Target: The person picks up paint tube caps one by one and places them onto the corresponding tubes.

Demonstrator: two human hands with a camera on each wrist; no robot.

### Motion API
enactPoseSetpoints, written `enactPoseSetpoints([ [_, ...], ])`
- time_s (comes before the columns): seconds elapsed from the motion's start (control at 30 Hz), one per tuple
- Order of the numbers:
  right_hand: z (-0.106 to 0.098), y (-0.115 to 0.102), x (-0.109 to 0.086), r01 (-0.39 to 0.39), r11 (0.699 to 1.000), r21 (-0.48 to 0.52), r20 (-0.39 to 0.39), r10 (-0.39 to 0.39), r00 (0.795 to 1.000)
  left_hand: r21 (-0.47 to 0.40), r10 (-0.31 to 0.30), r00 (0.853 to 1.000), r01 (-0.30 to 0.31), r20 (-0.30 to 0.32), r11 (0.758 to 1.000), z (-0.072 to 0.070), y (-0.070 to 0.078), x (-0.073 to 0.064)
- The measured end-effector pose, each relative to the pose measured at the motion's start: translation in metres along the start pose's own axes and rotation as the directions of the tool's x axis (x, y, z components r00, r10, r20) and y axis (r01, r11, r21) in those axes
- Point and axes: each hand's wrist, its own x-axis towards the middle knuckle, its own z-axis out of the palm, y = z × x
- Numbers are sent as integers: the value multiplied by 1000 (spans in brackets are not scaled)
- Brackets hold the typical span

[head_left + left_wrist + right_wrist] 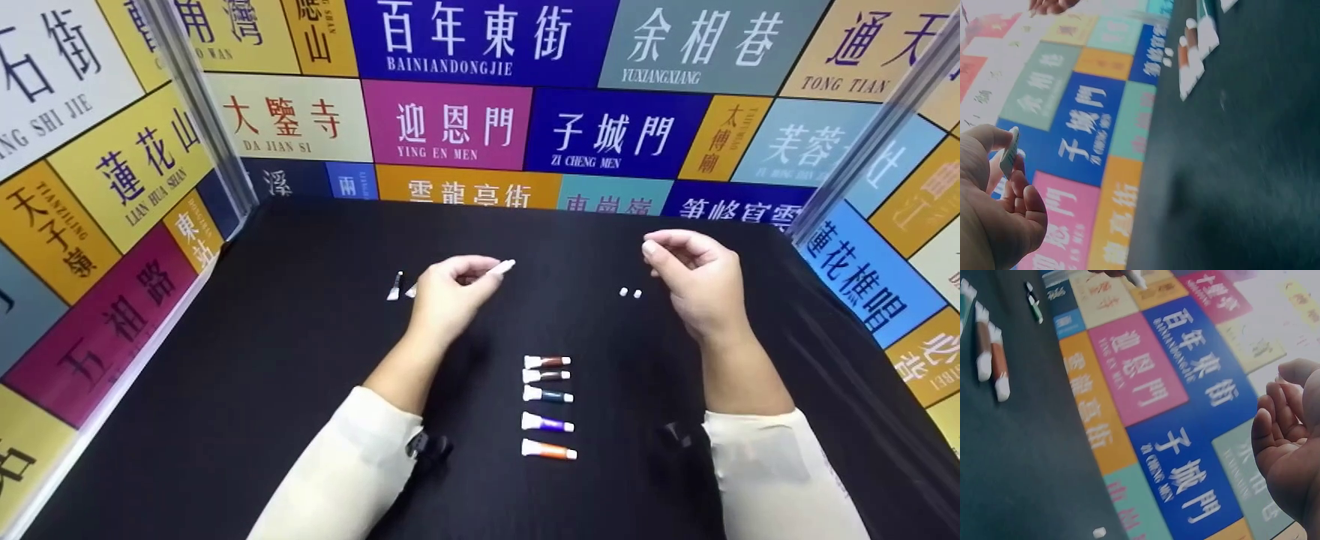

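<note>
My left hand [454, 296] pinches a small, mostly white paint tube [1009, 158] between thumb and fingers, its white end [507, 265] pointing right. My right hand [697, 281] is raised to the right, thumb and forefinger tips together on what looks like a tiny white cap [1277, 378], mostly hidden by the fingers. Below that hand, two small white caps [630, 292] lie on the black cloth. Several paint tubes lie in a column between the forearms, among them a dark red tube [547, 361], a dark green one [549, 394], a purple one [551, 424] and an orange one [551, 450].
Left of my left hand lies a tube with a black end [395, 286]; a second tube [410, 292] is partly hidden by that hand. A black cloth [300, 420] covers the table. Colourful panels with Chinese lettering [450, 124] stand behind and at both sides.
</note>
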Motion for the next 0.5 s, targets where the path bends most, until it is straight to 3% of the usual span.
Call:
enactPoseSetpoints([
  [0.2,8,-24,-10,61,996,58,56,-65,996,-21,98,995,-97,18,995,-1,25,-14],
  [0.4,15,-40,-20,112,988,106,91,-121,988,-70,141,990,-139,24,988,-4,45,-29],
  [0.5,19,-49,-26,151,982,116,90,-162,983,-99,178,984,-176,17,979,-8,63,-38],
])
